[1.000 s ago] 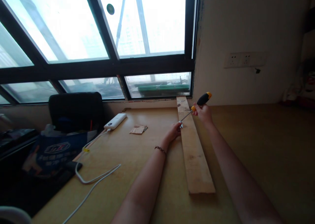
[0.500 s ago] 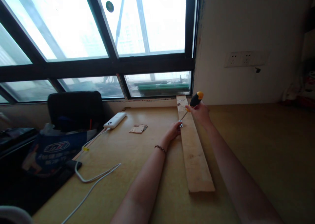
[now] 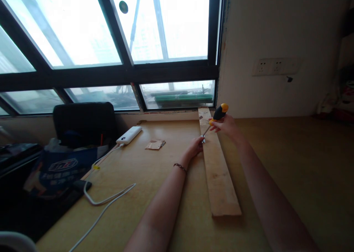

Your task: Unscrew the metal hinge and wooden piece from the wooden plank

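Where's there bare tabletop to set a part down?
Free: tabletop right of the right forearm, though dim; also the patch between the white cable and left forearm. Crowded: far half of the wooden board, where left hand, right hand and screwdriver cluster around a small metal piece.

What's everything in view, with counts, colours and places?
Window: one, dark-framed, upper left
Sticker: one, dark green, on the window
Tubes: count unclear, green, outside the window
Wall socket panel: one, whitish, right
Chair: one, black, left
Bag: one, blue, before the chair
Table: one, tan, below the window
Wooden board: one, pale brown, on the table
Metal piece: one, silvery, board's left edge
Screwdriver: one, black and yellow, tip at metal piece
Flat pieces: count unclear, light brown, left of board
Power bank: one, white, table's left side
Cable: one, white, from power bank
Curved object: one, white, lower left
Bracelet: one, dark, left wrist
Left hand: one, bare, at metal piece
Right hand: one, bare, on screwdriver
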Available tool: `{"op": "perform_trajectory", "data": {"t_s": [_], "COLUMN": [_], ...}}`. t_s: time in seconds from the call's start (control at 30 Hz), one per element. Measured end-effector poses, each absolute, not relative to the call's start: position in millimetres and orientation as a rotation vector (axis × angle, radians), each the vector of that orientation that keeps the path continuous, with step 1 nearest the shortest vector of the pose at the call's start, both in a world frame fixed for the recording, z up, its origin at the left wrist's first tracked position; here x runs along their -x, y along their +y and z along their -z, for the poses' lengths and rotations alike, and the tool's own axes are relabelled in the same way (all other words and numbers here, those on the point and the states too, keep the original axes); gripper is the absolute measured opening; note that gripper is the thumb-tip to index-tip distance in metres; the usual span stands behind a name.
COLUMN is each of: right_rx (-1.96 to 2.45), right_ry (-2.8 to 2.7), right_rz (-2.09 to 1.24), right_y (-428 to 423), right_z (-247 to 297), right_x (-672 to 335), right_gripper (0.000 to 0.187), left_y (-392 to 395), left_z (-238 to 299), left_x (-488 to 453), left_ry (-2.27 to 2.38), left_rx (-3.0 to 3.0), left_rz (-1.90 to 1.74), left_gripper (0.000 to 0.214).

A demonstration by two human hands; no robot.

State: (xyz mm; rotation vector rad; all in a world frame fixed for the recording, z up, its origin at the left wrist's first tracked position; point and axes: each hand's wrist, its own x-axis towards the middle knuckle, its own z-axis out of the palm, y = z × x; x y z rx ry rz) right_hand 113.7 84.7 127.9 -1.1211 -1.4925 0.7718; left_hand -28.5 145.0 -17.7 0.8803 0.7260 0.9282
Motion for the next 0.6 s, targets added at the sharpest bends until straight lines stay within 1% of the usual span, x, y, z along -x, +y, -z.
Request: {"op": "perform_trajectory", "data": {"t_s": [0.17, 0.23, 0.3, 0.4, 0.53, 0.6], "right_rx": [1.421, 1.481, 1.477, 1.410, 1.177, 1.096], "right_ry": [-1.440, -1.402, -1.366, -1.267, -1.290, -1.325], "right_rz": [-0.224, -0.133, -0.222, -0.502, -0.848, -0.933], "right_y": [92, 94, 95, 92, 83, 81], "right_z": [-119, -116, -115, -119, -130, -132], "right_x": [-106, -103, -102, -104, -111, -113], "right_gripper": [0.031, 0.033, 0.033, 0.034, 0.031, 0.028], "left_y": [143, 143, 143, 144, 145, 146], "left_z": [17, 16, 17, 18, 20, 21], "left_x": [28, 28, 28, 28, 29, 29], "left_ry": [0.713, 0.717, 0.726, 0.704, 0.690, 0.700], "left_rx": [-0.897, -0.898, -0.891, -0.893, -0.902, -0.905], "left_rz": [-0.939, -0.938, -0.937, -0.933, -0.927, -0.934], "left_gripper": [0.016, 0.017, 0.016, 0.016, 0.017, 0.018]}}
